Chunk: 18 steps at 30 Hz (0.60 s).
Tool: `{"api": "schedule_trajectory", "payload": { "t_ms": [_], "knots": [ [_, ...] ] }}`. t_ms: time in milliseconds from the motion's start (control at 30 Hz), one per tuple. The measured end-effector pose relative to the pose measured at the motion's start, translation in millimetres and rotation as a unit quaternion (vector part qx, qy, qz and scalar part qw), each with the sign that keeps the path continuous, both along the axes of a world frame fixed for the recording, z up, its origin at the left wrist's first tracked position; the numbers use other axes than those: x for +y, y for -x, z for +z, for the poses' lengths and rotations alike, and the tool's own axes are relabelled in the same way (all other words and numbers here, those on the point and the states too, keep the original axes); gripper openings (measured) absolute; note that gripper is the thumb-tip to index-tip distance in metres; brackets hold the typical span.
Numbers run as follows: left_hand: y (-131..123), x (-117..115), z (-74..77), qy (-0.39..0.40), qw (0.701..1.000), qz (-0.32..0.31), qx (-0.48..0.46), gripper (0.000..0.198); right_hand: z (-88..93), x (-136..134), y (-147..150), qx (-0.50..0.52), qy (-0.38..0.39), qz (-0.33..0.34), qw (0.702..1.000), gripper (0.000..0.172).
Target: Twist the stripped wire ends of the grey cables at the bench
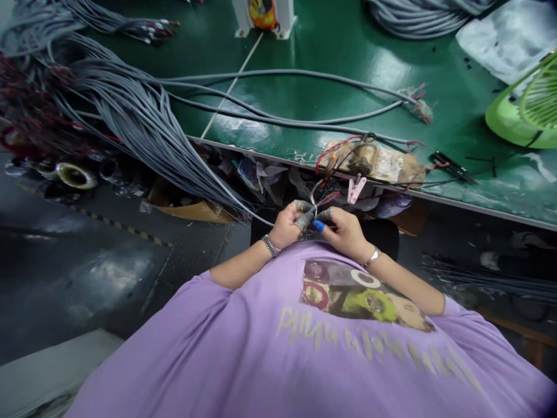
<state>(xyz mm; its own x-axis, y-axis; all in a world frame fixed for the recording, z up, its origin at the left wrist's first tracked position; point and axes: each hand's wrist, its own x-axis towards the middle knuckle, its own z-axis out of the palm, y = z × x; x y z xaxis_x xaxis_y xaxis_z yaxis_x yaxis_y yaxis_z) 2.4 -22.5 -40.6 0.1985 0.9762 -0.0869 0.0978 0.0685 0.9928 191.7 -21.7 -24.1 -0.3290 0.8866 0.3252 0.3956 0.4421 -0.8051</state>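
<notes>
Head view: left hand and right hand, both pinched nearly closed, grip a cable at its end, beside the bench. Coloured wires there are bared; what remains cannot be told. Other cables lie bundled leftward.

Green bench: grey cables L, coil far side, plastic bag R, lt-green fan (prob.) nr bag.

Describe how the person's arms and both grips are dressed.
Short, loose lilac fabric sleeves end near the elbows. The left grip wears grey finger coverings and a dark silvery linked bracelet at the wrist; the right grip wears a bright blue thumb covering, a grey finger covering and a silvery wristband.
</notes>
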Motion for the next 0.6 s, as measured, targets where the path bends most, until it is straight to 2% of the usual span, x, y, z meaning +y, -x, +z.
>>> {"api": "schedule_trajectory", "payload": {
  "t_ms": [100,200,267,333,400,467,533,600],
  "knots": [
    [-0.5,4.1,6.4,0.002,0.999,0.036,-0.036,0.040,7.5,-2.0,-2.1,-0.049,-0.063,0.102,0.992,0.012],
    [4.5,10.5,12.4,-0.009,0.994,0.062,-0.090,0.043,10.3,-2.0,-3.1,-0.032,-0.035,0.187,0.981,0.014],
    [11.3,12.7,14.5,-0.003,0.991,0.060,-0.117,0.045,7.7,-0.2,-4.0,0.005,0.043,0.160,0.986,0.025],
    [18.3,11.1,15.6,0.004,0.992,0.041,-0.122,0.047,3.1,3.1,-5.6,0.076,0.175,0.079,0.978,0.044],
    [22.8,6.2,16.5,0.005,0.994,0.007,-0.106,0.046,-1.1,6.7,-8.2,0.156,0.330,0.033,0.930,0.061],
    [23.9,0.4,17.1,0.002,0.997,-0.028,-0.079,0.045,-2.8,9.2,-11.3,0.213,0.447,0.046,0.868,0.067],
    [22.7,-3.8,17.3,-0.004,0.997,-0.050,-0.052,0.044,-1.5,9.7,-14.0,0.248,0.497,0.065,0.829,0.062],
    [21.5,-5.3,17.5,-0.012,0.998,-0.063,-0.028,0.044,1.9,8.4,-16.0,0.276,0.507,0.073,0.814,0.051]
  ]
}}
